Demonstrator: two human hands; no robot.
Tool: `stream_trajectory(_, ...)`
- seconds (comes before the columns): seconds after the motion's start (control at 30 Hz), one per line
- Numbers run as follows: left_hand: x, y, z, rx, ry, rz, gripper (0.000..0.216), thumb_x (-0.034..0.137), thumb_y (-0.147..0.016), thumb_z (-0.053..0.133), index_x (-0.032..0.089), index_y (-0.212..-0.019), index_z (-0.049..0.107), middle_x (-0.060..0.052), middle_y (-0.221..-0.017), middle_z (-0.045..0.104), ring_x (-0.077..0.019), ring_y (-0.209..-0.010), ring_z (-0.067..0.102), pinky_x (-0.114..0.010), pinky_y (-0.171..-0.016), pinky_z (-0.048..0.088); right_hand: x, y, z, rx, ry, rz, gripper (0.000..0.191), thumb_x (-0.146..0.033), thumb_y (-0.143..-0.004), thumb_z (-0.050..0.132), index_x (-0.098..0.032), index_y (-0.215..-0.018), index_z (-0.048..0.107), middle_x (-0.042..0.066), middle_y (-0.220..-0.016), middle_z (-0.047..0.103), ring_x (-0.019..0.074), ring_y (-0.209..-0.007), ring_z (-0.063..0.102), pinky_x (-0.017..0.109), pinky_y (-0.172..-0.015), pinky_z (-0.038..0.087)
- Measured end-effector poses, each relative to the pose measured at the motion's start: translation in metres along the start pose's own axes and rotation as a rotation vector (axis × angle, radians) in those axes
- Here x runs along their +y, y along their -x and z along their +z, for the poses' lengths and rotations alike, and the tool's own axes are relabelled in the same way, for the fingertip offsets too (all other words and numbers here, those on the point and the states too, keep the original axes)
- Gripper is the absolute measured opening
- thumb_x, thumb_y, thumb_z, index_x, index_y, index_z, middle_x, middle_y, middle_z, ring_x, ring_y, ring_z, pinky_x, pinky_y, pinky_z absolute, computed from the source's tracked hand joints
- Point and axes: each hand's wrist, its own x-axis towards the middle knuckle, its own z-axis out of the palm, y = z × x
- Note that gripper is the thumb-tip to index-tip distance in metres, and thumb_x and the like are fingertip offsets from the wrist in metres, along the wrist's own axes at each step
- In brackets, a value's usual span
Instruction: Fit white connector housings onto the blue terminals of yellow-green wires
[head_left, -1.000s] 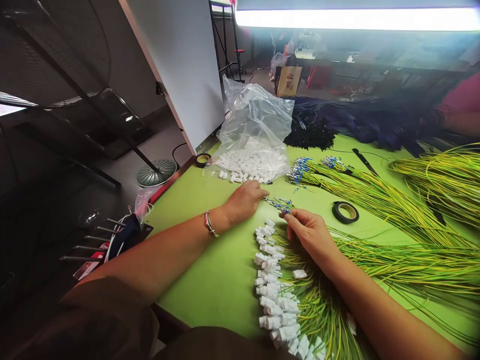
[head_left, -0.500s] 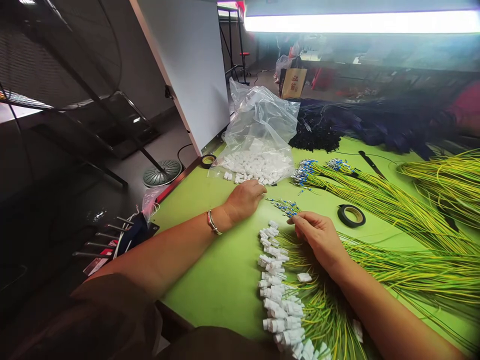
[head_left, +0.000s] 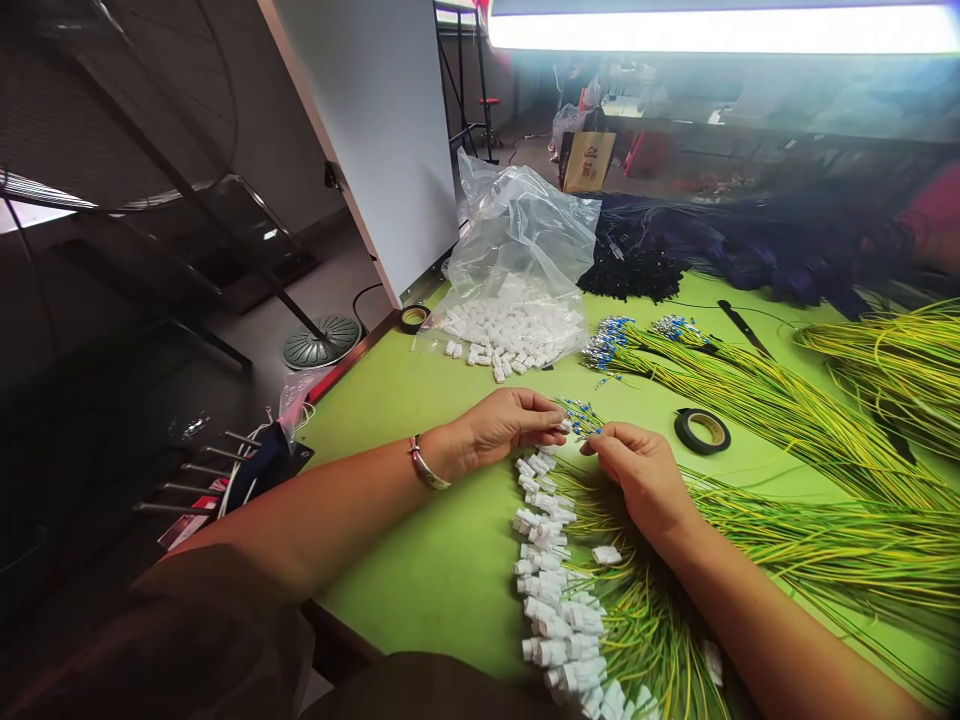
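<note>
A small white connector housing [head_left: 565, 426] is pinched in the fingertips of my left hand [head_left: 514, 425]. Facing it, my right hand [head_left: 636, 465] has its thumb and forefinger closed on a wire; beside the fingertips fan several yellow-green wires with blue-sleeved metal terminals [head_left: 581, 412]. The two hands nearly meet above the table. Below them runs a curved row of white connectors [head_left: 551, 575], fitted on the ends of yellow-green wires [head_left: 660, 620]. One white connector [head_left: 606, 554] lies apart on those wires. The far tips of my right fingers are partly hidden.
A clear plastic bag [head_left: 517, 250] spills white connectors [head_left: 502, 340] at the back of the green table [head_left: 420, 540]. Black tape [head_left: 703, 431] lies right of my hands, near long bundles of yellow-green wires [head_left: 780, 400]. Another tape roll [head_left: 414, 318] sits at the left edge.
My left hand has come from the pile of connectors toward my right hand, bringing a white connector housing to the wire ends. My right hand has barely moved.
</note>
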Motion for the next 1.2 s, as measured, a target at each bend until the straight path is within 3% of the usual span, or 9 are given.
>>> stream_trajectory(0.33, -0.002, 0.0, -0.001, -0.038, 0.008, 0.03, 0.031, 0.021, -0.054, 0.086, 0.008, -0.073, 0.065, -0.003, -0.064, 0.066, -0.0116, -0.061, 0.066, -0.018, -0.058, 0.05, -0.007, 0.004, 0.003, -0.009, 0.103, 0.01, 0.027, -0.036, -0.072, 0.057, -0.015, -0.057, 0.06, -0.006, -0.043, 0.033, 0.0073, -0.045, 0.025, 0.026, -0.047, 0.018)
stream_trajectory(0.5, -0.004, 0.003, 0.002, -0.045, -0.194, 0.195, 0.03, 0.021, -0.056, 0.085, 0.006, -0.075, 0.068, -0.006, -0.068, 0.069, -0.01, -0.061, 0.064, -0.021, -0.064, 0.05, -0.006, 0.001, -0.002, -0.174, 0.096, 0.017, 0.026, -0.034, -0.073, 0.055, -0.015, -0.056, 0.059, -0.006, -0.043, 0.032, 0.0072, -0.045, 0.025, 0.026, -0.046, 0.018)
stream_trajectory(0.67, -0.007, 0.004, 0.003, -0.073, -0.137, 0.104, 0.032, 0.024, -0.056, 0.085, 0.006, -0.075, 0.067, -0.006, -0.067, 0.069, -0.0125, -0.063, 0.066, -0.024, -0.066, 0.051, -0.006, -0.002, -0.004, -0.279, 0.116, -0.008, 0.026, -0.034, -0.075, 0.054, -0.015, -0.056, 0.057, -0.005, -0.047, 0.036, 0.0076, -0.047, 0.029, 0.025, -0.047, 0.02)
stream_trajectory(0.9, -0.008, 0.001, -0.001, -0.117, -0.014, 0.029, 0.045, 0.021, -0.055, 0.086, 0.01, -0.092, 0.063, -0.005, -0.075, 0.069, -0.013, -0.066, 0.068, -0.023, -0.067, 0.052, 0.002, -0.003, -0.002, -0.094, -0.059, -0.02, 0.027, -0.04, -0.07, 0.068, -0.016, -0.064, 0.056, -0.007, -0.046, 0.039, 0.0066, -0.044, 0.027, 0.024, -0.045, 0.02)
stream_trajectory(1.03, -0.008, 0.001, -0.001, -0.08, -0.048, 0.074, 0.04, 0.022, -0.056, 0.086, 0.01, -0.084, 0.059, -0.003, -0.07, 0.067, -0.0123, -0.066, 0.068, -0.021, -0.065, 0.051, 0.002, -0.002, -0.001, -0.067, -0.036, -0.032, 0.028, -0.041, -0.072, 0.065, -0.017, -0.062, 0.055, -0.004, -0.047, 0.044, 0.0076, -0.044, 0.031, 0.024, -0.044, 0.022)
stream_trajectory(1.2, -0.008, 0.002, -0.001, -0.087, -0.195, 0.194, 0.034, 0.024, -0.057, 0.084, 0.009, -0.074, 0.059, -0.003, -0.066, 0.066, -0.0114, -0.063, 0.065, -0.023, -0.065, 0.05, -0.004, 0.0, 0.001, -0.056, 0.055, -0.058, 0.029, -0.041, -0.071, 0.064, -0.016, -0.06, 0.054, -0.005, -0.049, 0.04, 0.0076, -0.048, 0.03, 0.023, -0.046, 0.023)
